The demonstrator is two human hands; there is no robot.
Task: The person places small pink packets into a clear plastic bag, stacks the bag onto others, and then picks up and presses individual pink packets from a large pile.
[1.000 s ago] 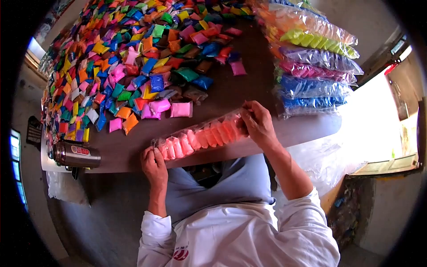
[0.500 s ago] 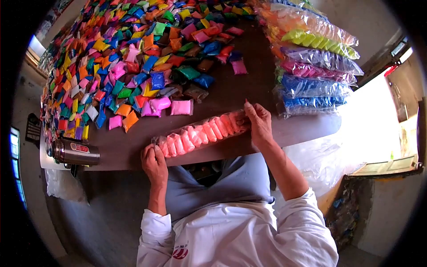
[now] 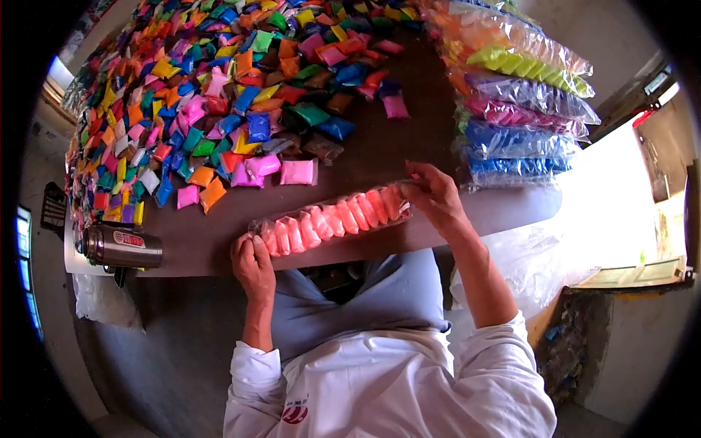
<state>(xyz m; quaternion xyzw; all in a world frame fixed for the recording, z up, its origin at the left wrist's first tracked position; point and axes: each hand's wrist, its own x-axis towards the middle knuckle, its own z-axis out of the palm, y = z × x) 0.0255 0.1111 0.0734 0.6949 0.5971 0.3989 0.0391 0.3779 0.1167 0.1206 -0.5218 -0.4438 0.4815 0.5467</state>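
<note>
A long clear plastic bag (image 3: 332, 221) holds a row of coral-pink packets and slants across the table's near edge, its right end higher. My left hand (image 3: 253, 261) pinches the bag's left end between thumb and fingers. At the other end, my right hand (image 3: 436, 196) is closed on the bag's clear plastic, fingers bent over it. Just beyond the bag lies a single pink packet (image 3: 299, 172), touching neither hand.
Many small coloured packets (image 3: 219, 102) cover the table's left and far side. On the right, filled bags (image 3: 522, 139) are stacked in a row. A steel flask (image 3: 123, 246) lies at the near left edge. The brown tabletop (image 3: 372, 150) shows between them.
My right hand has turned and shifted slightly right, its fingers now bent over the bag's end. The left hand keeps its grip with little movement.
</note>
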